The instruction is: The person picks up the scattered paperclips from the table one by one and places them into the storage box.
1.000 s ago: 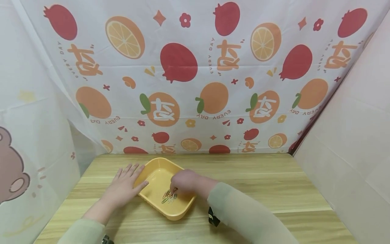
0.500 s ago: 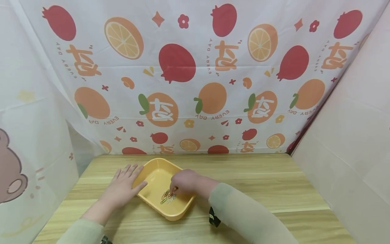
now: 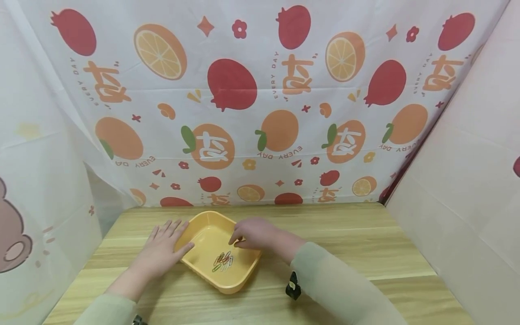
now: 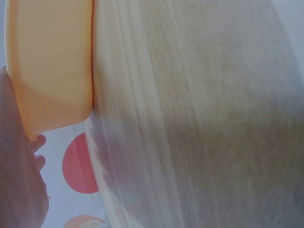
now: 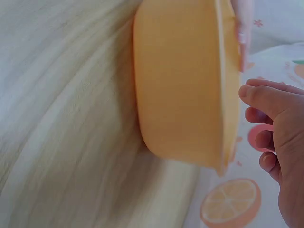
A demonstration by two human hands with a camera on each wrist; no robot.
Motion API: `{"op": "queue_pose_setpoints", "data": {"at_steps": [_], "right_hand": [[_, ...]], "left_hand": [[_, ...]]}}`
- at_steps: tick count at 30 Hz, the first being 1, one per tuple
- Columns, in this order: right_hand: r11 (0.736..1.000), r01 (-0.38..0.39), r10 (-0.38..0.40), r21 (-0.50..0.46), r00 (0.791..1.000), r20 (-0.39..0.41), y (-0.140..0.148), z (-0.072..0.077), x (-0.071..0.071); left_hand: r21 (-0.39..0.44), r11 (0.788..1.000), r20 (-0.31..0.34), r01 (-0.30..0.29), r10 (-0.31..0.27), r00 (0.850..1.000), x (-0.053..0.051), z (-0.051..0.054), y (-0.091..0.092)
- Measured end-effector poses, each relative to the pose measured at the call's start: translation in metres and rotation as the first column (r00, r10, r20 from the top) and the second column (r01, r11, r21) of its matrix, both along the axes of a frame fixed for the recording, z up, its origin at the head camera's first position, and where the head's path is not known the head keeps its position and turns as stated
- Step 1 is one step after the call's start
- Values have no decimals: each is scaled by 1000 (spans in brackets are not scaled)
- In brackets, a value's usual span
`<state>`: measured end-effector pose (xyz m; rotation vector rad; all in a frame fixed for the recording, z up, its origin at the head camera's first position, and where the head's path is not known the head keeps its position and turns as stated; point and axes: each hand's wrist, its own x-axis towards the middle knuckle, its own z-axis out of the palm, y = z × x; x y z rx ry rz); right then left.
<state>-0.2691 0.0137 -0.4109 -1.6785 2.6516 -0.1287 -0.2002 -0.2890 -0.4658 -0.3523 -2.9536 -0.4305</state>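
A yellow plastic basin (image 3: 203, 246) stands on the wooden table. Several small paper clips (image 3: 222, 262), red, green and white, lie bunched on its floor toward the near side. My left hand (image 3: 162, 248) rests with spread, fairly straight fingers on the basin's left rim; part of it shows beside the basin wall (image 4: 52, 61) in the left wrist view. Above the basin's right side hovers my right hand (image 3: 253, 234), its fingers loosely bent, apart from the clips. Nothing shows between thumb and fingertips of that hand (image 5: 280, 118) in the right wrist view.
Wooden table (image 3: 345, 262) surface surrounds the basin. A white curtain (image 3: 252, 113) with fruit prints hangs behind the table's far edge. Pale cloth walls (image 3: 459, 180) border both sides. Dark wrist straps (image 3: 293, 286) show below the sleeves.
My right hand has risen off the paper clips and moved back toward the basin's right rim, uncovering the pile. The left hand stays on the rim. The head view has shifted slightly.
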Motion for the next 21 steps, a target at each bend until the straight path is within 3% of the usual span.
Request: {"op": "queue_pose_setpoints", "data": {"at_steps": [12,21], "right_hand": [[990,45,-51,-132,998,-46,62,11,-2],[989,91,-97,-120,994,-45,120,-13,3]], "left_hand": [[-6,1000,-2,6,-6,1000,-3,1,-1],[-6,1000,-4,5,-5,1000,-3,1,-1]]}}
